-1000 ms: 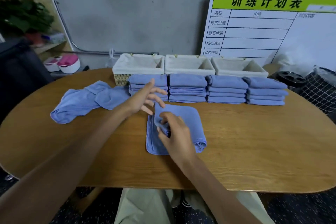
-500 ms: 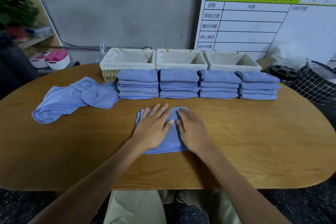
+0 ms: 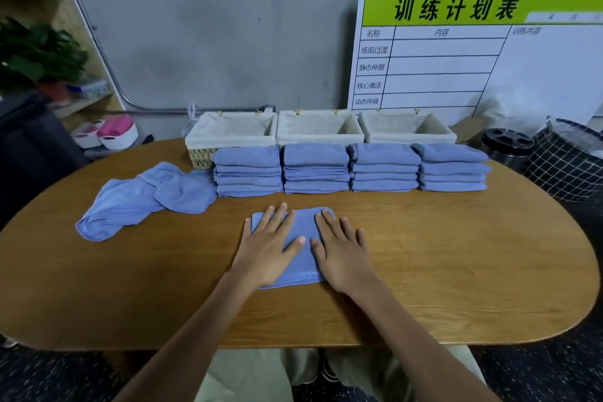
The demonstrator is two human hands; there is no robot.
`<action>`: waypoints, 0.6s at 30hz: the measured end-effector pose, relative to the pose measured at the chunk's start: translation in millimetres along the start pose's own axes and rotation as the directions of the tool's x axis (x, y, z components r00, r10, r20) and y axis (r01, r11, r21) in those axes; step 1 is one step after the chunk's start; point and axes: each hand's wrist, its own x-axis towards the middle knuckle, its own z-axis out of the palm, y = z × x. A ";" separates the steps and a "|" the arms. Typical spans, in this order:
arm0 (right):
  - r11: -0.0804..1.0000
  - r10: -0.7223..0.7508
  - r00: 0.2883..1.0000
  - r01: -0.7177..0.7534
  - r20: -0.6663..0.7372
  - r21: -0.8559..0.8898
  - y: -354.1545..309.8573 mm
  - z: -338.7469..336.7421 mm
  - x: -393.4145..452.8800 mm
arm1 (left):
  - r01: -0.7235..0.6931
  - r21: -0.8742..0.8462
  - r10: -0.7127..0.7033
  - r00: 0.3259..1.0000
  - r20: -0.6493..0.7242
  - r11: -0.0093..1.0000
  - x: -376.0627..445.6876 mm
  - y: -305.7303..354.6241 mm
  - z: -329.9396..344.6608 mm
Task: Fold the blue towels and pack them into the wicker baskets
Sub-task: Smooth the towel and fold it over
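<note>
A folded blue towel [image 3: 301,258] lies flat on the wooden table [image 3: 456,254] in front of me. My left hand [image 3: 269,246] presses on its left half with straight, spread fingers. My right hand [image 3: 342,248] presses flat on its right half. Behind it stand several stacks of folded blue towels [image 3: 350,170] in a row. An unfolded blue towel [image 3: 143,199] lies crumpled at the left. Three lined wicker baskets [image 3: 318,127] stand in a row behind the stacks; what shows of their insides holds nothing.
A white board with a green header [image 3: 473,52] leans on the wall at back right. A black checked basket [image 3: 567,163] and a dark round lid [image 3: 507,140] sit off the table's right end. Shelves with a plant [image 3: 36,52] stand at left.
One second ago my right hand was folding the towel over while the left hovered above. Both hands have since come down flat on the folded towel and spread slightly apart.
</note>
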 end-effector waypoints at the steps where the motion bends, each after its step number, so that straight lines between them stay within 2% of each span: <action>1: 1.000 0.001 1.000 -0.001 0.007 0.004 -0.5 -0.9 -0.6 | 0.019 -0.005 -0.019 1.000 -0.009 1.000 0.1 -1.3 0.1; 8: 0.999 0.015 1.000 -0.016 0.028 0.040 -5.2 -6.7 -3.0 | 0.222 -0.155 -0.236 0.969 -0.072 0.962 -12.5 -5.1 0.3; 18: 0.997 0.021 1.000 -0.022 0.013 0.077 -4.1 -6.6 -5.2 | 0.227 -0.160 -0.238 0.970 -0.047 0.960 -14.3 -2.9 -3.5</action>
